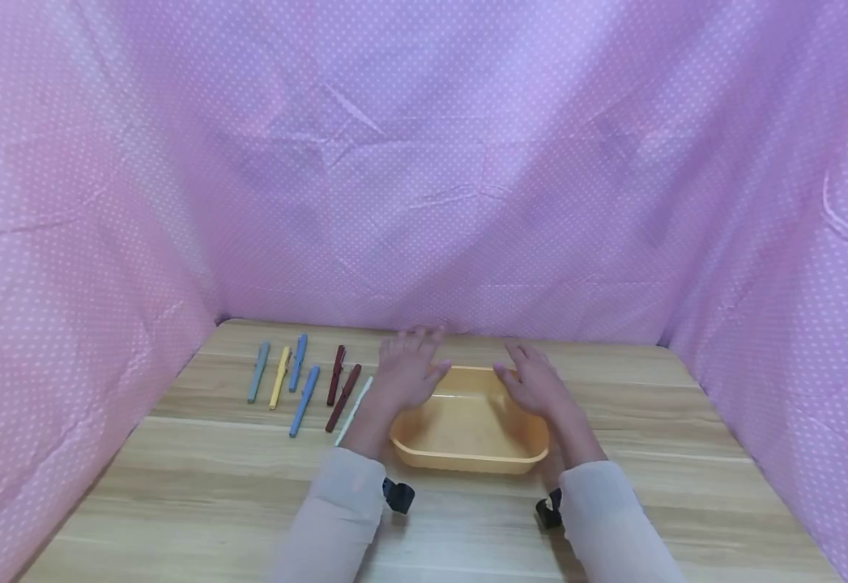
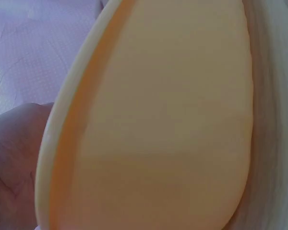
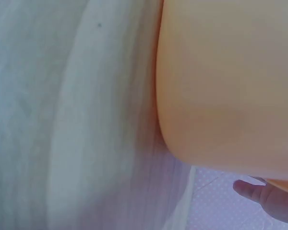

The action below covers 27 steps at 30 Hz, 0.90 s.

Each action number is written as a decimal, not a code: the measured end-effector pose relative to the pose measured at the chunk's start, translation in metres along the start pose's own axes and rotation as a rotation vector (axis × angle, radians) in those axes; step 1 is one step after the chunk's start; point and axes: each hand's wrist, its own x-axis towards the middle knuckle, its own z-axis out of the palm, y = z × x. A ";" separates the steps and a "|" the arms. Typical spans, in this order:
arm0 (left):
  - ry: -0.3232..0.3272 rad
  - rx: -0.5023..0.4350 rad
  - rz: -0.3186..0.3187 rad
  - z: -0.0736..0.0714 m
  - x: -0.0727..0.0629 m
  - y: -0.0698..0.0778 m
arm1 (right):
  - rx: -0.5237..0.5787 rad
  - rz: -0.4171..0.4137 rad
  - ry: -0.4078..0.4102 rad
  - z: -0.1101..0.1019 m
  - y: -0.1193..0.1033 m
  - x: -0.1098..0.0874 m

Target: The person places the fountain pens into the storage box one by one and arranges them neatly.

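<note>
A shallow orange-yellow plastic basket (image 1: pixel 467 463) stands on the table in front of me, with nothing visible inside it. At its left side is my left hand (image 1: pixel 411 374), fingers spread and straight, thumb pointing in over the rim. My right hand (image 1: pixel 536 386) is at the far right corner, its fingers extended forward and its thumb toward the basket. In the left wrist view, part of the left hand (image 2: pixel 17 163) shows just outside the basket wall (image 2: pixel 163 96). The right wrist view catches some of the right hand (image 3: pixel 276 203) beyond the basket's lower edge.
Several pens lie left of the basket: a teal pen (image 1: pixel 258 372), a yellow pen (image 1: pixel 279 378), blue pens (image 1: pixel 304 402), dark red pens (image 1: pixel 343 398) and a pale mint pen (image 1: pixel 354 411) partly behind the left forearm. Pink dotted cloth (image 1: pixel 453 202) encloses the wooden table (image 1: pixel 198 478).
</note>
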 end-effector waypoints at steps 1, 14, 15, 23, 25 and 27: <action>0.001 -0.001 -0.002 -0.001 0.000 -0.003 | 0.026 0.000 -0.001 0.000 0.001 0.000; 0.027 0.011 -0.030 -0.011 -0.012 -0.044 | 0.196 0.022 0.031 -0.004 0.012 -0.003; 0.028 0.009 -0.035 -0.013 -0.014 -0.047 | 0.206 0.025 0.030 -0.004 0.013 -0.004; 0.030 -0.007 -0.064 -0.022 -0.026 -0.073 | 0.251 0.071 0.060 -0.009 0.022 -0.010; 0.030 -0.004 -0.068 -0.024 -0.029 -0.079 | 0.260 0.079 0.074 -0.009 0.025 -0.011; 0.030 0.014 -0.073 -0.026 -0.032 -0.086 | 0.273 0.080 0.088 -0.010 0.028 -0.013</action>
